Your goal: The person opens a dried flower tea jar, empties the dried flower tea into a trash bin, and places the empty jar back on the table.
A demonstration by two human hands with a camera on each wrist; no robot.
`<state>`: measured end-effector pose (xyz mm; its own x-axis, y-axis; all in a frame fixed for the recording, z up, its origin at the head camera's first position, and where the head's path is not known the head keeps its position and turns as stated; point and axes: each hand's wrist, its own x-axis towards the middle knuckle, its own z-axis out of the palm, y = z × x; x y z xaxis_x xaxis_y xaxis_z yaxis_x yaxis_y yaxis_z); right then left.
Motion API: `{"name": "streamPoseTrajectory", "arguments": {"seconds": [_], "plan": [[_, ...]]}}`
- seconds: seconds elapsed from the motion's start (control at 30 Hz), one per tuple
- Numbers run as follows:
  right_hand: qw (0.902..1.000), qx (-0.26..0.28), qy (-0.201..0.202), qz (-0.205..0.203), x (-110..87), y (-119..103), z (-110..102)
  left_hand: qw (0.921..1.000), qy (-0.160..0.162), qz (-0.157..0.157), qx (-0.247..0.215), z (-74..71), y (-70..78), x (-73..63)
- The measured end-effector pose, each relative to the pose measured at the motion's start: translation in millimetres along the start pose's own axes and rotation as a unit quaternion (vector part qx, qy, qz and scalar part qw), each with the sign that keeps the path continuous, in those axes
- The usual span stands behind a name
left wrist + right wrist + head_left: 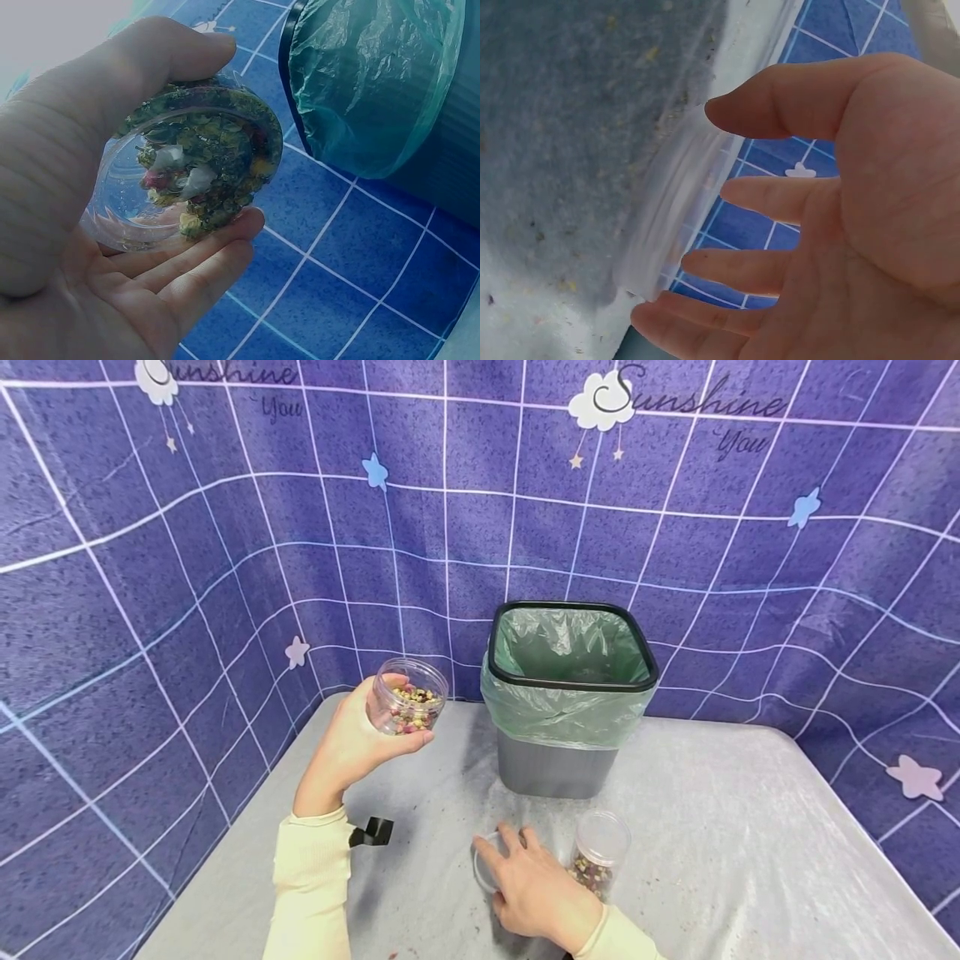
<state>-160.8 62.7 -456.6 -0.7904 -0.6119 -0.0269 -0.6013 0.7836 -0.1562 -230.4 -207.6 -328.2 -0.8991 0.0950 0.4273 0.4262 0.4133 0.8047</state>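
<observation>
My left hand [356, 735] grips an open clear plastic jar [382, 714] above the table, tilted, thumb on one side and fingers on the other. Dried flower buds and petals [217, 150] partly fill it. Lower down, my right hand [536, 885] reaches over a clear round lid [483, 864] lying on the table. In the right wrist view its fingers [757, 270] are spread and fairly straight along the lid [664, 210], with the thumb tip at the rim; firm contact cannot be made out. Beside that hand stands a second clear jar [602, 839] with dried flowers inside.
A grey bin [555, 768] with a black rim and a green plastic liner [562, 718] stands at the back of the table. The table's grey cloth [712, 827] carries small scattered crumbs. A blue gridded curtain [480, 510] hangs behind and along the sides.
</observation>
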Motion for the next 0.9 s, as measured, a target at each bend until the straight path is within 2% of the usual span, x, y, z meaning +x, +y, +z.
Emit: {"name": "streamPoseTrajectory", "arguments": {"seconds": [0.17,0.37,0.53,0.77,0.9], "plan": [[0.9996,0.001,0.024,-0.017,-3.6,-3.1,-4.4,0.9994,0.001,-0.001,-0.034,-2.9,-0.2,-2.1],[0.994,-0.016,0.094,-0.054,-8.6,-9.0,-10.9,0.9995,0.012,0.005,-0.029,-7.3,-1.1,-2.1],[0.9881,-0.022,0.131,-0.077,-15.0,-15.3,-22.9,0.9994,0.012,-0.003,-0.032,-9.5,-1.3,-2.0],[0.9723,0.002,0.201,-0.118,-27.5,-20.5,-47.0,0.9996,0.02,-0.008,-0.016,-9.8,-2.6,-2.2],[0.9643,0.033,0.233,-0.122,-34.2,-19.4,-63.8,0.9996,0.025,-0.004,-0.01,-9.0,-2.6,-1.5]]}}
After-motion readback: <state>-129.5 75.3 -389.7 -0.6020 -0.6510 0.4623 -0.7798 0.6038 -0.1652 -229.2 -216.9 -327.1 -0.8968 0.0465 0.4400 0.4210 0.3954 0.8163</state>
